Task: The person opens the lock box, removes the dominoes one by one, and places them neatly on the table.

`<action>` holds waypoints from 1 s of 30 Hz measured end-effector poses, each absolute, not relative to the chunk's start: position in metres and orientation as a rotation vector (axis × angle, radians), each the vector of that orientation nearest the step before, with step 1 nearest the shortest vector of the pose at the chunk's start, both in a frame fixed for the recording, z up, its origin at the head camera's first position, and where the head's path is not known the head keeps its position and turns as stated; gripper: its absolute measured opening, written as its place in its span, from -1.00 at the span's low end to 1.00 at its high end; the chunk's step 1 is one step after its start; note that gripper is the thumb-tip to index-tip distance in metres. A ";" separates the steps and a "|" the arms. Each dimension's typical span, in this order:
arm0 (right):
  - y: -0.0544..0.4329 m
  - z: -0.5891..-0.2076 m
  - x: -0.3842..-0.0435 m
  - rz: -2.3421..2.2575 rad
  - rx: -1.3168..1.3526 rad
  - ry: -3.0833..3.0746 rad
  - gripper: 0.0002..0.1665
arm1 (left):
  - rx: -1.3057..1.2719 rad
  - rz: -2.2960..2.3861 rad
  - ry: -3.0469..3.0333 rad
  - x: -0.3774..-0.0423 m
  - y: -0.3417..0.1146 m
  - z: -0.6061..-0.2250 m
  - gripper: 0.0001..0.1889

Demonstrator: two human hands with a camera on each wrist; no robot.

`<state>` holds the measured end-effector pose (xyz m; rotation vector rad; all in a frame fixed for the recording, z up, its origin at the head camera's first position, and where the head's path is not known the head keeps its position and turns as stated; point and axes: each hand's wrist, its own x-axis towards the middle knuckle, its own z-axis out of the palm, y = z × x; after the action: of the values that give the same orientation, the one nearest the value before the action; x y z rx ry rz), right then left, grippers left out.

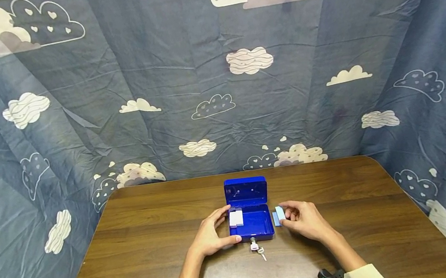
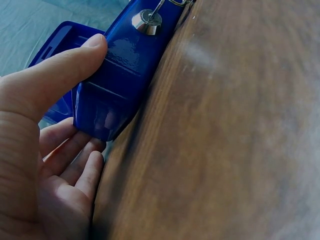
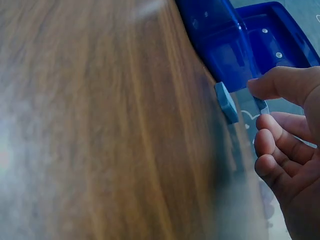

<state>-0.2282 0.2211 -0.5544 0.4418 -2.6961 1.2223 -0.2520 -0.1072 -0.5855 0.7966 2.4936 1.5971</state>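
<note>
A blue cash box (image 1: 257, 222) stands on the table with its lid (image 1: 245, 191) raised at the back. Two whitish flat blocks (image 1: 236, 218) lie side by side in its left part. My left hand (image 1: 208, 236) holds the box's left side, the thumb at the front and the fingers toward the back. Just right of the box, my right hand (image 1: 304, 219) pinches a light-blue flat block (image 1: 280, 213) between thumb and fingers, above the table. A second light-blue block (image 3: 226, 103) rests on the table beside the box, close under the held one.
A key sits in the front lock (image 2: 147, 22), and a second key (image 1: 262, 253) hangs from it over the brown wooden table (image 1: 144, 247). Behind and on both sides hangs a grey-blue cloth (image 1: 204, 132) with cloud prints.
</note>
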 end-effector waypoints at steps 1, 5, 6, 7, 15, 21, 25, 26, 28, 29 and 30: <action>0.222 -0.555 -0.228 1.219 0.441 -2.697 -0.56 | 0.796 1.598 2.494 -0.252 -0.107 -0.586 0.00; 0.224 -0.558 -0.227 1.204 0.433 -2.706 -0.55 | 0.800 1.603 2.491 -0.252 -0.108 -0.586 0.00; 0.224 -0.559 -0.227 1.203 0.428 -2.709 -0.55 | 0.800 1.602 2.490 -0.252 -0.108 -0.586 0.00; 0.225 -0.559 -0.227 1.200 0.425 -2.712 -0.55 | 0.799 1.600 2.491 -0.252 -0.108 -0.586 0.00; 0.231 -0.564 -0.228 1.167 0.389 -2.746 -0.51 | 0.790 1.594 2.497 -0.252 -0.109 -0.585 0.00; 0.232 -0.564 -0.227 1.141 0.376 -2.782 -0.49 | 0.797 1.602 2.499 -0.253 -0.109 -0.586 -0.01; 0.232 -0.564 -0.226 1.131 0.364 -2.792 -0.49 | 0.801 1.604 2.490 -0.254 -0.108 -0.586 -0.01; 0.233 -0.564 -0.226 1.128 0.361 -2.794 -0.50 | 0.800 1.604 2.487 -0.254 -0.108 -0.586 -0.01; 0.233 -0.564 -0.226 1.121 0.354 -2.797 -0.50 | 0.796 1.601 2.485 -0.254 -0.108 -0.586 0.00; 0.233 -0.564 -0.226 1.116 0.354 -2.798 -0.50 | 0.795 1.599 2.486 -0.254 -0.108 -0.586 0.00; 0.233 -0.564 -0.226 1.109 0.356 -2.800 -0.51 | 0.798 1.600 2.487 -0.254 -0.107 -0.586 0.00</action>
<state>-0.2255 0.2327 -0.5641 0.3558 -2.8001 1.1093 -0.2537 -0.1075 -0.5863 0.7978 2.4873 1.6004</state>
